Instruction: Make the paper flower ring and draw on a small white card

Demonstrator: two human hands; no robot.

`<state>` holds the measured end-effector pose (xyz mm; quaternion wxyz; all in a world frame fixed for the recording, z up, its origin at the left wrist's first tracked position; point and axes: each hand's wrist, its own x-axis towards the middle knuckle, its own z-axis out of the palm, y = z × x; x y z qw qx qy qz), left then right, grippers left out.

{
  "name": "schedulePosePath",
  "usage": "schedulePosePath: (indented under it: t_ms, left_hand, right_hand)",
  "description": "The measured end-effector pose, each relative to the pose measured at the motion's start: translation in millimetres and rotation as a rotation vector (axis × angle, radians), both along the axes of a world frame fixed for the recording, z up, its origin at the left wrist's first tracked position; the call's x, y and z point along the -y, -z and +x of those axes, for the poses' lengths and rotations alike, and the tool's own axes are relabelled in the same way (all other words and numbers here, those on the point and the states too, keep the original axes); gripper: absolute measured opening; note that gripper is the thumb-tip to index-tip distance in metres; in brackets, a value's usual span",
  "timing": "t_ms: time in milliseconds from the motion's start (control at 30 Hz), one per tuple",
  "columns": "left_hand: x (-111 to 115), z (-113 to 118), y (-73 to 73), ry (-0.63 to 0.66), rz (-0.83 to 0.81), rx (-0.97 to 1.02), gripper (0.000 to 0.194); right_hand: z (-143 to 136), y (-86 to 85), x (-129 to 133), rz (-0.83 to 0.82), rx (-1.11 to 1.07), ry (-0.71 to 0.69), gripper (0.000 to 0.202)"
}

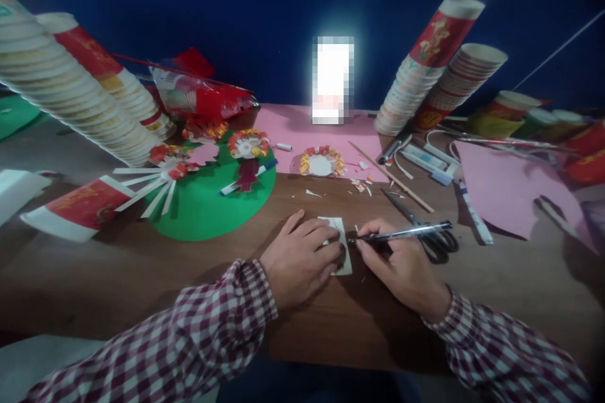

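Observation:
My left hand (302,259) lies flat on a small piece of white paper (346,259), its fingers pressing the paper to the table and covering most of it. A dark pen (418,230) is pinched in my right hand (404,271), its tip close to the paper's right edge; whether the tip touches cannot be made out. Just behind my right hand lies a pair of black-handled scissors (437,245), partly hidden by the pen and hand. Paper scraps (363,187) are scattered beyond the paper.
Stacks of paper cups (409,88) stand at the back right, with taller stacks (70,75) at left. A green paper circle (203,214) bears cut cup flowers. Pink sheet (288,119), decorated ring (322,165), wooden stick (401,186) and a bright blurred screen (333,79) lie ahead.

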<state>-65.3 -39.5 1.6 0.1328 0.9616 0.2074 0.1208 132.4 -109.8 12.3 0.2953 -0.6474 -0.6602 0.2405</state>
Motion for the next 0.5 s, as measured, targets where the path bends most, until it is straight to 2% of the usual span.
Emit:
schedulePosePath:
  t_ms: [500]
  left_hand:
    - [-0.3,-0.3,-4.3,0.017,-0.004,-0.032,0.024]
  right_hand:
    - [-0.3,1.3,0.1,0.033,0.023,0.001,0.007]
